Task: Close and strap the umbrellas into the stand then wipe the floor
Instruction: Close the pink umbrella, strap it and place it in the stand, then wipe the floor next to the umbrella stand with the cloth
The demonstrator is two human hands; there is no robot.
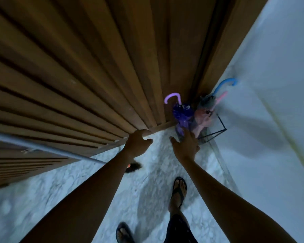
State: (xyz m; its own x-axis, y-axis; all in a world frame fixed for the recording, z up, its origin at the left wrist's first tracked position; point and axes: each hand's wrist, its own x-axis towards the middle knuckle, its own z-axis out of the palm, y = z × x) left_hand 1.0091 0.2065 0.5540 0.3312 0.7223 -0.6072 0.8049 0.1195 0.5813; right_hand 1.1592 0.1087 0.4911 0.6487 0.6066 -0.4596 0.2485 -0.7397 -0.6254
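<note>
Umbrellas: three, all closed, standing handle-up in the black wire stand (216, 132) in the corner where the slatted wooden wall (95, 67) meets the pale wall (270, 85).

Right hand (186, 144): extended forward, fingers spread apart, empty. Its fingertips overlap the lower part of the purple umbrella (182, 116) from this angle; cannot tell whether they touch it.

Left hand (139, 142): also forward, fingers loosely curled and apart, holding nothing. It hangs near the base of the wooden wall, just left of the right hand, with a strip of floor visible between the two.

Purple umbrella: leftmost in the stand, with a pale violet crook handle (172, 98) curving left. Pink umbrella (202, 118): just beside it on the right, canopy gathered. Blue-handled umbrella (225, 85): farthest back, its crook leaning against the pale wall. Straps not discernible; frame is blurred.

Floor (60, 190): pale, marbled. Both feet in dark flip-flops; right foot (179, 188) ahead, left foot (124, 232) at the bottom edge. A small dark object with an orange spot (132, 166) lies on the floor behind the left forearm; identity unclear. A grey rod (47, 148) runs diagonally along the wooden wall at left.
</note>
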